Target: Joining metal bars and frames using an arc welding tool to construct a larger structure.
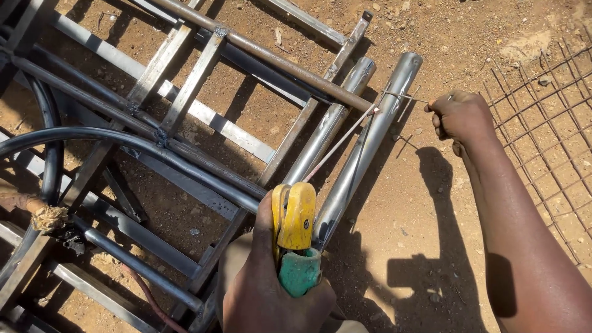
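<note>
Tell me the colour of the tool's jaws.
Yellow, on the tool in the head view; its handle is green.

**One head cam, looking straight down**

Just a single view here, worn on the person's head and tilted steeply down at the dirt ground (pixel 431 203). It sits close: the left hand (pixel 271 290) fills the bottom edge, the right hand (pixel 459 117) reaches further out. No second view to overlap with.

Outdoor metalworking yard: bare, sunlit dirt ground (pixel 425 203) strewn with pebbles carries a welded frame (pixel 154 123) of steel tubes and flat bars, loose galvanised pipes (pixel 370 135), a sheet of rusty wire mesh (pixel 549 111) at the right edge, and a yellow-and-green welding electrode holder (pixel 296 234).
</note>
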